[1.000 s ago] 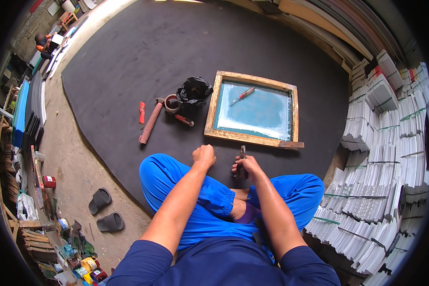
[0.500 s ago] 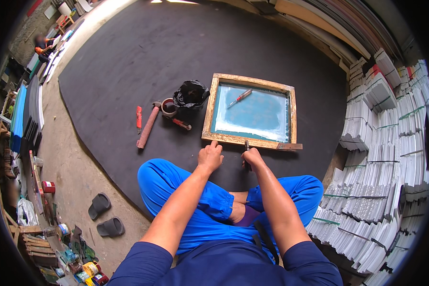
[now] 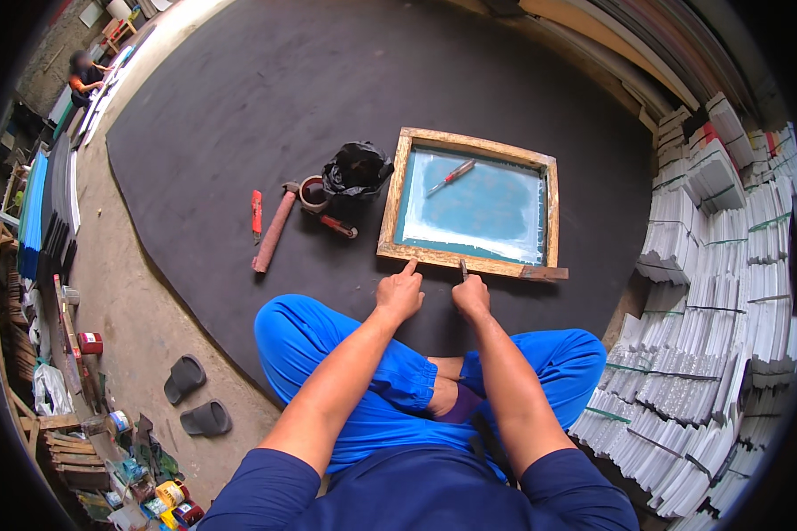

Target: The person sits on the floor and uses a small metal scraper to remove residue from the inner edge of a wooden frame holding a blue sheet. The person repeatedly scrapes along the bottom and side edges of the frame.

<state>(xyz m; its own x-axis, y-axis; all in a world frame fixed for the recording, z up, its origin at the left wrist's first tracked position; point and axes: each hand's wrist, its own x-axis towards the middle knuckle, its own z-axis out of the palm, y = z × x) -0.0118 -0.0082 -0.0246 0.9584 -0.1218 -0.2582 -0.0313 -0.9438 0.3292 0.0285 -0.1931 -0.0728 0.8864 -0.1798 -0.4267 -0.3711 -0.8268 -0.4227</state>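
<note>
A wooden screen-printing frame [image 3: 469, 265] with a teal mesh [image 3: 471, 205], whitish along its borders, lies flat in front of me. My left hand [image 3: 400, 295] has its index finger stretched to the near rail, touching it; the other fingers are curled, with nothing seen in them. My right hand [image 3: 471, 296] is closed around a slim dark tool [image 3: 464, 268], its tip at the same rail; the grip hides most of the tool, so its kind is unclear. On the mesh lies a screwdriver [image 3: 452, 177] with a red and clear handle.
Left of the frame lie a black plastic bag [image 3: 357, 170], a tape roll [image 3: 313, 194], a reddish roller-like tube [image 3: 276, 228] and a red utility knife [image 3: 257, 216]. Bundled white sheets [image 3: 673, 398] are stacked at right. Slippers [image 3: 206, 419] and paint cans [image 3: 172, 493] are at left; a person [image 3: 84, 80] sits far left.
My left index finger has stretched out along the near rail. My right hand has turned around the dark tool, and less of it shows below the hand. The view has shifted slightly.
</note>
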